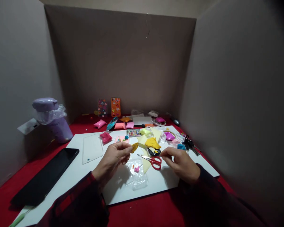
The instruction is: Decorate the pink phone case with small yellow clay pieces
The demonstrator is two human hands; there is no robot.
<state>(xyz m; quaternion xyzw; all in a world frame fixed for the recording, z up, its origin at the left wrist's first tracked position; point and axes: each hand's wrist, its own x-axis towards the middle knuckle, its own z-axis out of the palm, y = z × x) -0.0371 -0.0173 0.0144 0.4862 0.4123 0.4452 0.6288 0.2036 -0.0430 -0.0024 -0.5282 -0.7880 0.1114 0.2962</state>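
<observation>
My left hand [115, 159] pinches a small, flat yellow clay piece [134, 147] between thumb and fingertips, above the white board [118, 192]. To its right, my right hand [180, 162] has its thumb and fingertips pressed together; anything between them is too small to make out. Red-handled scissors [155, 163] lie between my hands, blades pointing left. Behind them sits a larger yellow clay lump [152, 143] by a black packet [153, 152]. A clear plastic bag [139, 182] with a small pink clay piece [136, 169] on it lies in front.
A clear phone case [92, 149] and a black phone [46, 176] lie left. A purple bottle [59, 126] stands at the far left. Coloured clay packets [120, 126] and two decorated cases [115, 107] are behind. Keys [189, 143] lie right. Grey panels [123, 63] surround the table.
</observation>
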